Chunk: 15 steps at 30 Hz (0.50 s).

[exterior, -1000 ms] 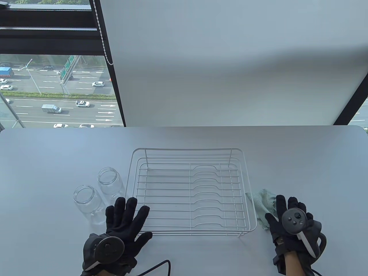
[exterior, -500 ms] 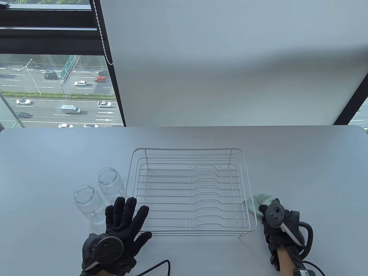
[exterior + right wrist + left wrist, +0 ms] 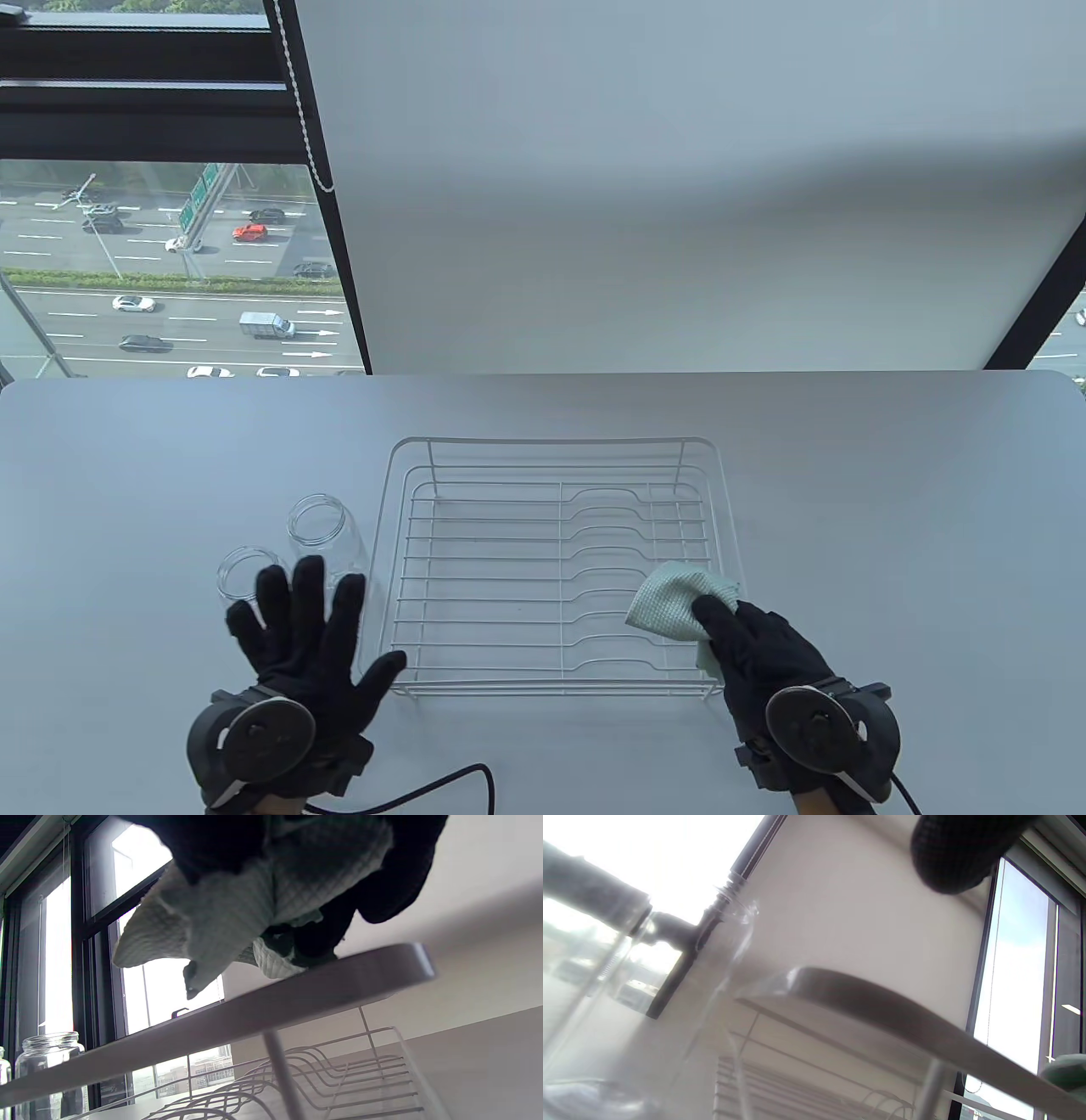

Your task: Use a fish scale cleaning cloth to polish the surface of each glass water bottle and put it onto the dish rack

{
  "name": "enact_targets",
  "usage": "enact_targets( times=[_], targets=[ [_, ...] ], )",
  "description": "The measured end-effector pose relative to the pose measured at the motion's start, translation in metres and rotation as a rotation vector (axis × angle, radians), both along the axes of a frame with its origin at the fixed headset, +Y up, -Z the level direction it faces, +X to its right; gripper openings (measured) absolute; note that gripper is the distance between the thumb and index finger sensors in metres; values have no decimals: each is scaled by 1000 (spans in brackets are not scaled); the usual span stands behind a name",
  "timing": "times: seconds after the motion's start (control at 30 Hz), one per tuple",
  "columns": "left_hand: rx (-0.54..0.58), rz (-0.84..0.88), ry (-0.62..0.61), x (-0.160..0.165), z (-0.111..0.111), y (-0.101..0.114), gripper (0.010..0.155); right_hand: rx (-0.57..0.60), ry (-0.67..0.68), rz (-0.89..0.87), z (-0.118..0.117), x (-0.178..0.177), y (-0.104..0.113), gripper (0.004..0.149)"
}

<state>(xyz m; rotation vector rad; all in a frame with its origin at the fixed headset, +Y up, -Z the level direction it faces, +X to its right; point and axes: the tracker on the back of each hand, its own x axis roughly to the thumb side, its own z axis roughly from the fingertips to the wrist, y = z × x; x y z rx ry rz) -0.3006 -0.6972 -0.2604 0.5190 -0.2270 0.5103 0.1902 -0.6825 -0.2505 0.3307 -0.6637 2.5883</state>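
Two clear glass bottles stand open-mouthed left of the white wire dish rack [image 3: 551,440]. The far bottle [image 3: 321,528] is in full view. My left hand [image 3: 297,607], fingers spread and straight, hovers over the near bottle [image 3: 237,577] and hides most of it; whether they touch I cannot tell. The left wrist view shows a bottle's wall [image 3: 628,984] very close. My right hand [image 3: 734,632] grips the pale green fish scale cloth [image 3: 674,601] above the rack's front right corner. In the right wrist view the cloth [image 3: 229,908] hangs bunched from the gloved fingers [image 3: 394,878] over the rack rim [image 3: 254,1018].
The rack holds nothing. A black cable [image 3: 441,785] trails from my left wrist along the table's [image 3: 127,475] front edge. Behind the table are a drawn blind and a window with a bead chain [image 3: 301,102].
My right hand closed on the cloth, lifted it off the table and carried it left over the rack's corner. My left hand slid left and forward over the near bottle.
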Motion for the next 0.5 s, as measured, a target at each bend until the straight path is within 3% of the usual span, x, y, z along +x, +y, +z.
enact_targets(
  times=[0.1, 0.23, 0.33, 0.5],
  targets=[
    [-91, 240, 72, -39, -12, -10, 110, -22, 47, -9, 0, -5, -2, 43],
    [-262, 576, 91, -71, -25, -42, 122, -46, 64, 20, -3, -7, -4, 43],
    [-285, 673, 107, -80, -32, -57, 125, -49, 55, 43, -4, -8, -6, 43],
    [-303, 686, 109, -81, -43, -71, 125, -75, 63, 17, -6, -7, -8, 43]
  ],
)
